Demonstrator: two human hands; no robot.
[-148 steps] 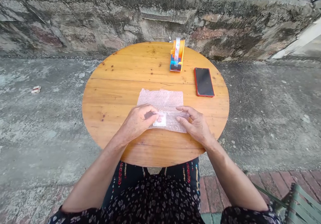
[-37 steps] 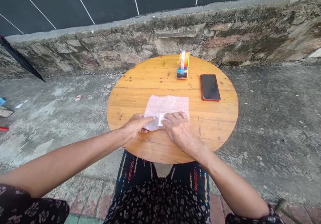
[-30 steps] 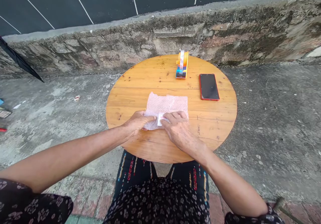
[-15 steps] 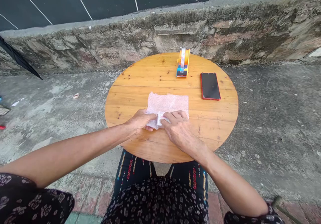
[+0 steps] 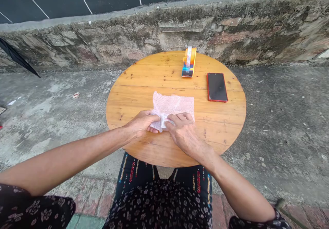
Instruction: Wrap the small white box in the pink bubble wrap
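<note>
A sheet of pinkish bubble wrap point(image 5: 176, 104) lies on the round wooden table point(image 5: 133, 92), with its near left part lifted and folded. On its near edge is a small white packet point(image 5: 163, 119), partly covered by wrap and fingers. My left hand point(image 5: 145, 122) pinches the wrap's left near corner, thumb on top and fingers underneath, beside the packet. From the right, my right hand point(image 5: 183, 128) has its thumb and index finger closed on the packet's right end. Its other fingers rest bent over the wrap. The packet's underside is hidden.
A yellow and blue tape dispenser point(image 5: 189, 63) with a roll of tape stands at the table's far side. A black phone with a red case point(image 5: 217, 87) lies to the right. Behind the table runs a low stone wall point(image 5: 123, 44). A dark folded umbrella point(image 5: 17, 58) shows at far left.
The wrap's far left corner stands slightly higher. Both hands keep nearly the same hold, and the view has shifted a little.
</note>
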